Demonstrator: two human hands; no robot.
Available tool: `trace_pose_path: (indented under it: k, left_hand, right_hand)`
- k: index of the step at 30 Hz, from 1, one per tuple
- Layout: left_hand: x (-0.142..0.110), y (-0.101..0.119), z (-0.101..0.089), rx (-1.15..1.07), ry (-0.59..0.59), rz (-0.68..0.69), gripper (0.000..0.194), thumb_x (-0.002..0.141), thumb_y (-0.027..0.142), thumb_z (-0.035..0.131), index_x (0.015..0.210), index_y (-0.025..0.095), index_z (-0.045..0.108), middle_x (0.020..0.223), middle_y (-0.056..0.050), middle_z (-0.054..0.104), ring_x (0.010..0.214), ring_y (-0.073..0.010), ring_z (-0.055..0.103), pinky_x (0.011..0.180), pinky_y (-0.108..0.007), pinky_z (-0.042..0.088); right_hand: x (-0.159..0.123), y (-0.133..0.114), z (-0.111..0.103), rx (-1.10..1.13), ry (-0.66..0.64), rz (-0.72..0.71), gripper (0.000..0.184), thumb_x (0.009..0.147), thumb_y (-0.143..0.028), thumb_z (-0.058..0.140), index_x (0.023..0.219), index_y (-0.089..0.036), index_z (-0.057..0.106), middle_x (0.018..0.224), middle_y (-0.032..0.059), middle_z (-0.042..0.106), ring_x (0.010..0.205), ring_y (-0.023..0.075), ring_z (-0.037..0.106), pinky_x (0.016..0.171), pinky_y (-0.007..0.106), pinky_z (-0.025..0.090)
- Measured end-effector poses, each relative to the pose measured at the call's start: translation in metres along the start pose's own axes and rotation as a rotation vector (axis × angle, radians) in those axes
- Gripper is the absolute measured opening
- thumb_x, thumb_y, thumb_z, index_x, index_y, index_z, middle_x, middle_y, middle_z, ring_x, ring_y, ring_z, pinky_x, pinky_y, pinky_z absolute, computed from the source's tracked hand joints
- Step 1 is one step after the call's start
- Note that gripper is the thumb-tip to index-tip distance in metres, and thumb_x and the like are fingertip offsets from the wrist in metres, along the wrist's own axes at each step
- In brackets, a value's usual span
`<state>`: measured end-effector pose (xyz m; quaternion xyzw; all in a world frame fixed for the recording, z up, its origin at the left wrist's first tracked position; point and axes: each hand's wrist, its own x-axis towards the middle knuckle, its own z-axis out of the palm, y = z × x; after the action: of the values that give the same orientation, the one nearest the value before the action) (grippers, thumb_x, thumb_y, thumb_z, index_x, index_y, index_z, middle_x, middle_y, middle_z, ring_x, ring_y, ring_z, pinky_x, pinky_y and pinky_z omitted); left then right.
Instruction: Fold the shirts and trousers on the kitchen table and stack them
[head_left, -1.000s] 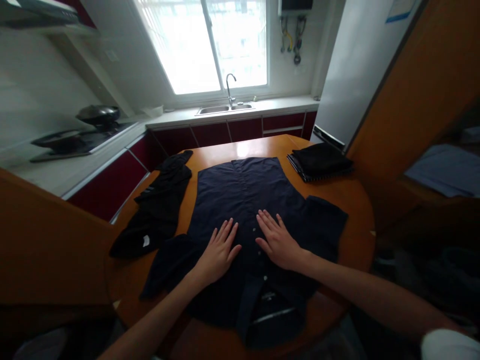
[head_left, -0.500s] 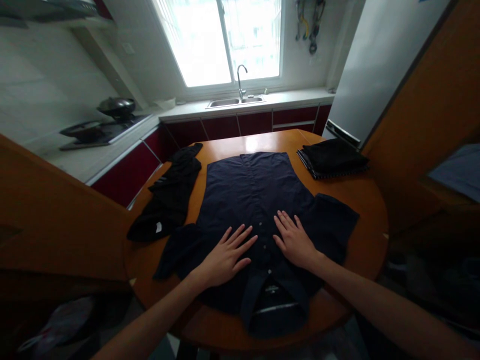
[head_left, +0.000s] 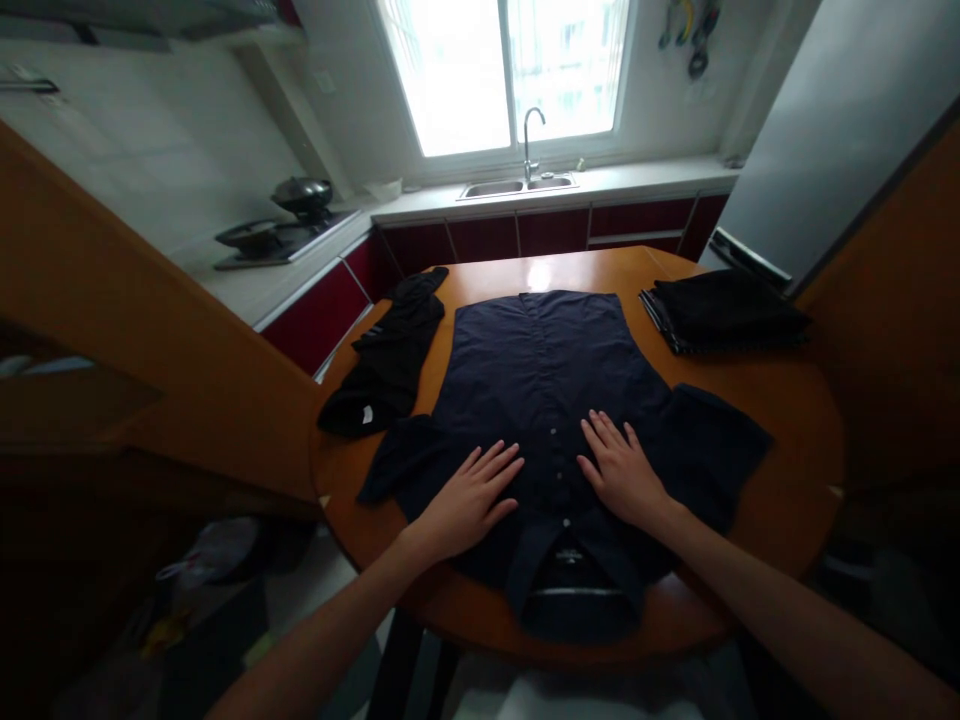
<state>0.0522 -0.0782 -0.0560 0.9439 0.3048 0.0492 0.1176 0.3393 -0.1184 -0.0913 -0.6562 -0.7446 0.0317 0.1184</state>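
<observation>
A dark navy short-sleeved shirt (head_left: 544, 370) lies spread face up on the wooden table (head_left: 795, 430), its collar towards me and its hem at the far side. My left hand (head_left: 472, 500) rests flat on the shirt's chest, left of the button row, fingers apart. On the other side of the buttons, my right hand (head_left: 619, 465) also lies flat with its fingers stretched out. Neither hand grips the cloth. Both sleeves stick out sideways over the tabletop.
A crumpled black garment (head_left: 397, 350) with a white tag lies along the table's left side. Folded dark clothes (head_left: 724, 310) are stacked at the back right. Behind the table are a sink (head_left: 517, 187), a stove with pans (head_left: 277, 235) and a fridge (head_left: 847, 130).
The view has swung to the left, so everything sits further right in the picture. Both hands stay flat on the shirt in nearly the same places.
</observation>
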Motion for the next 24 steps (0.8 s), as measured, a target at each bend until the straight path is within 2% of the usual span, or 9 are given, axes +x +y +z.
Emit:
trace_pose_path:
  k: [2, 3, 6, 8, 11, 14, 17, 20, 24]
  left_hand:
    - [-0.012, -0.004, -0.005, -0.055, 0.117, -0.092, 0.045, 0.103, 0.035, 0.048, 0.148, 0.028, 0.048, 0.158, -0.004, 0.043, 0.149, -0.0240, 0.034, 0.123, -0.048, 0.028]
    - [-0.019, -0.009, -0.008, -0.076, 0.212, -0.167, 0.041, 0.103, 0.033, 0.048, 0.143, 0.027, 0.053, 0.154, -0.004, 0.048, 0.146, -0.0234, 0.039, 0.121, -0.046, 0.031]
    - [-0.047, -0.033, -0.018, -0.069, 0.531, -0.472, 0.035, 0.101, 0.031, 0.046, 0.131, 0.023, 0.061, 0.139, -0.008, 0.060, 0.132, -0.0246, 0.053, 0.114, -0.044, 0.041]
    - [-0.069, -0.054, -0.022, -0.001, 0.649, -0.684, 0.035, 0.098, 0.034, 0.047, 0.126, 0.020, 0.063, 0.127, -0.011, 0.064, 0.122, -0.0281, 0.058, 0.108, -0.045, 0.045]
    - [-0.099, -0.082, -0.020, 0.087, 0.629, -0.937, 0.042, 0.094, 0.041, 0.050, 0.123, 0.015, 0.064, 0.116, -0.015, 0.066, 0.112, -0.0325, 0.061, 0.102, -0.048, 0.047]
    - [-0.114, -0.096, -0.013, 0.074, 0.531, -1.063, 0.044, 0.093, 0.047, 0.052, 0.116, 0.013, 0.067, 0.107, -0.015, 0.067, 0.105, -0.0320, 0.063, 0.098, -0.046, 0.048]
    - [-0.117, -0.101, -0.008, 0.047, 0.490, -1.087, 0.039, 0.090, 0.050, 0.057, 0.106, 0.017, 0.069, 0.102, -0.012, 0.066, 0.100, -0.0294, 0.064, 0.094, -0.041, 0.049]
    - [-0.117, -0.103, -0.010, 0.000, 0.480, -1.083, 0.035, 0.088, 0.049, 0.063, 0.104, 0.018, 0.068, 0.100, -0.010, 0.066, 0.096, -0.0271, 0.064, 0.090, -0.038, 0.050]
    - [-0.119, -0.106, -0.015, -0.129, 0.471, -1.053, 0.034, 0.085, 0.045, 0.067, 0.103, 0.016, 0.067, 0.096, -0.009, 0.067, 0.089, -0.0240, 0.065, 0.082, -0.034, 0.050]
  right_hand:
    - [-0.001, 0.001, 0.002, -0.008, 0.006, -0.003, 0.059, 0.102, -0.037, 0.034, 0.153, -0.009, 0.040, 0.162, 0.0159, 0.033, 0.152, 0.0281, 0.025, 0.121, 0.054, 0.021]
    - [-0.001, 0.002, 0.003, -0.014, 0.011, -0.006, 0.059, 0.102, -0.037, 0.033, 0.153, -0.009, 0.041, 0.162, 0.0157, 0.033, 0.152, 0.0282, 0.026, 0.121, 0.054, 0.022]
    - [-0.001, 0.004, 0.008, -0.030, 0.028, -0.016, 0.058, 0.102, -0.038, 0.032, 0.151, -0.009, 0.043, 0.161, 0.0153, 0.035, 0.151, 0.0286, 0.027, 0.120, 0.055, 0.023]
    - [-0.002, 0.006, 0.010, -0.034, 0.035, -0.025, 0.058, 0.102, -0.038, 0.032, 0.151, -0.010, 0.043, 0.161, 0.0154, 0.035, 0.151, 0.0286, 0.027, 0.120, 0.055, 0.023]
    - [-0.003, 0.008, 0.012, -0.041, 0.034, -0.035, 0.058, 0.102, -0.039, 0.032, 0.151, -0.010, 0.043, 0.161, 0.0163, 0.036, 0.151, 0.0289, 0.028, 0.119, 0.056, 0.026]
    - [-0.005, 0.009, 0.013, -0.054, 0.025, -0.036, 0.060, 0.101, -0.040, 0.031, 0.150, -0.008, 0.044, 0.159, 0.0181, 0.038, 0.150, 0.0308, 0.030, 0.118, 0.058, 0.029]
    - [-0.005, 0.010, 0.010, -0.048, 0.054, -0.032, 0.060, 0.100, -0.040, 0.033, 0.148, -0.007, 0.045, 0.158, 0.0202, 0.040, 0.149, 0.0331, 0.031, 0.116, 0.059, 0.032]
    - [0.002, 0.004, 0.001, 0.002, 0.099, -0.080, 0.057, 0.099, -0.042, 0.038, 0.146, -0.012, 0.049, 0.157, 0.0188, 0.041, 0.149, 0.0343, 0.032, 0.115, 0.060, 0.034]
    - [0.027, -0.018, -0.018, 0.117, 0.105, -0.192, 0.050, 0.099, -0.040, 0.043, 0.140, -0.016, 0.057, 0.156, 0.0164, 0.045, 0.147, 0.0341, 0.036, 0.115, 0.058, 0.036]
